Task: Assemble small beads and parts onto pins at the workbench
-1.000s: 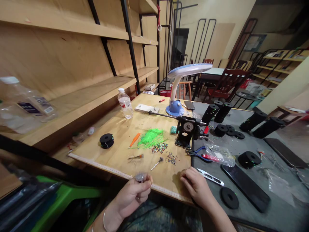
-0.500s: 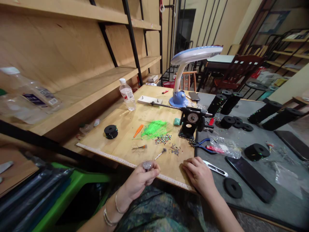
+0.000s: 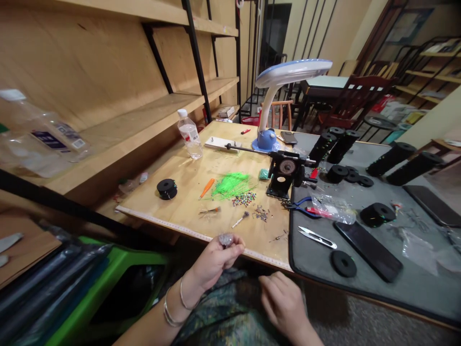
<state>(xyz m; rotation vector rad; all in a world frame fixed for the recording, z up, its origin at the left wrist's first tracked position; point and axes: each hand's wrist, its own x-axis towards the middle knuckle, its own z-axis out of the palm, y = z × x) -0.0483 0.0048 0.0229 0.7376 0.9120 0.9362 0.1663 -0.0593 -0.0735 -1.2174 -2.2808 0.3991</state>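
My left hand (image 3: 220, 259) is closed at the table's front edge. A small silvery-grey clump (image 3: 225, 239) shows above its thumb and fingers; its kind is unclear. Over my lap, below the table edge, my right hand (image 3: 283, 300) has curled fingers, and what they may hold is hidden. Nearest on the wooden table (image 3: 173, 211) are a dark-tipped white stick (image 3: 240, 219), small metal pieces (image 3: 262, 214) and a few thin bits (image 3: 279, 237). Behind these lie mixed coloured beads (image 3: 244, 198), bright green strands (image 3: 232, 185) and an orange-handled tool (image 3: 206, 188).
A black winding device (image 3: 283, 173) with a long rod stands by a desk lamp (image 3: 267, 139). Thread snips (image 3: 317, 237), blue-handled pliers (image 3: 302, 204), a phone (image 3: 369, 250) and black foam spools (image 3: 377, 214) lie on the grey mat (image 3: 406, 293). A water bottle (image 3: 190, 137) stands at back left.
My right hand has moved off the table edge down to my lap, uncovering thin bits on the wood. My left hand keeps the clump. The view has shifted slightly.
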